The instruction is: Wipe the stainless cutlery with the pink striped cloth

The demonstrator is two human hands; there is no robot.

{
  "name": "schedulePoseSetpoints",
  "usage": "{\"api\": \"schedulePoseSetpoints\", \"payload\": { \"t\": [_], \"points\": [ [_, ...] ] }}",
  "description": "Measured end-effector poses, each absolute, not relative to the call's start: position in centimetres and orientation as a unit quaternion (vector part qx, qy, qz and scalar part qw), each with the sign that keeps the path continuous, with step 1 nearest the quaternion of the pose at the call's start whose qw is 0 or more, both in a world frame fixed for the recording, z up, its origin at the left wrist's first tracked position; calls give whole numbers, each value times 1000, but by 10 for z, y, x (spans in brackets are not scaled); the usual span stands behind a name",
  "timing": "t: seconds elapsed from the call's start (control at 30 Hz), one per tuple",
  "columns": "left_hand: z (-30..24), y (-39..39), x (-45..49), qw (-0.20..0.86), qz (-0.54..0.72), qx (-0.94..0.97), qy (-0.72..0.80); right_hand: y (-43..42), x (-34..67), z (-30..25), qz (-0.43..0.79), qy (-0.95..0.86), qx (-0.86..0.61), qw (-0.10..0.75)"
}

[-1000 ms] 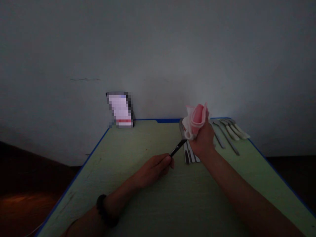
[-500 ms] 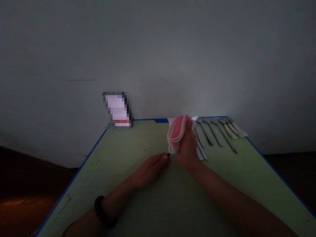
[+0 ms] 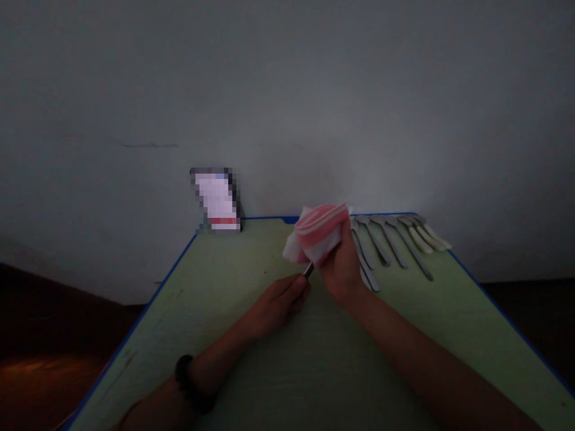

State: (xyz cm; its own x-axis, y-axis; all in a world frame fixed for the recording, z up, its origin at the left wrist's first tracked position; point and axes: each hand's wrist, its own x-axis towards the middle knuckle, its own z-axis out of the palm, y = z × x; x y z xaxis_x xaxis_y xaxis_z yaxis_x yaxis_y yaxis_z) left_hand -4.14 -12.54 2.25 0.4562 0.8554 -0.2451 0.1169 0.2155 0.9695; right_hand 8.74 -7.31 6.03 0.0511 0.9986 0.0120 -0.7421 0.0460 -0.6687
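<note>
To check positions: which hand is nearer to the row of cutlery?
Right. The right hand, holding a cloth, is just beside the left end of the cutlery; the left hand, holding a utensil, rests farther left.

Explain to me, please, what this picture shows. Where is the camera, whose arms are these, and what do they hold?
There is no machine here: a person wears one camera on the head, looking forward and down, so the two arms entering from below are that person's own. The picture is dim. The left hand, with a dark band on its wrist, pinches the end of a piece of cutlery; only a short part shows. The right hand grips a pink and white cloth that covers the rest of it. Both are over a green table with a blue edge. Behind the right hand, a row of metal cutlery lies side by side near the wall. A blurred-out object leans at the far left corner.
</note>
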Motion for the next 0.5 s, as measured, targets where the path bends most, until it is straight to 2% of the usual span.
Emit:
{"api": "schedulePoseSetpoints", "payload": {
  "t": [0.13,0.37,0.5],
  "points": [
    [24,-124,-42,663,293,548,417,-68,96,73,662,-233,-216,678],
    [17,-124,-40,647,328,527,442,-88,78,38,602,-343,-379,614],
    [17,-124,-38,631,334,538,449,-87,75,35,610,-330,-362,623]
  ]
}}
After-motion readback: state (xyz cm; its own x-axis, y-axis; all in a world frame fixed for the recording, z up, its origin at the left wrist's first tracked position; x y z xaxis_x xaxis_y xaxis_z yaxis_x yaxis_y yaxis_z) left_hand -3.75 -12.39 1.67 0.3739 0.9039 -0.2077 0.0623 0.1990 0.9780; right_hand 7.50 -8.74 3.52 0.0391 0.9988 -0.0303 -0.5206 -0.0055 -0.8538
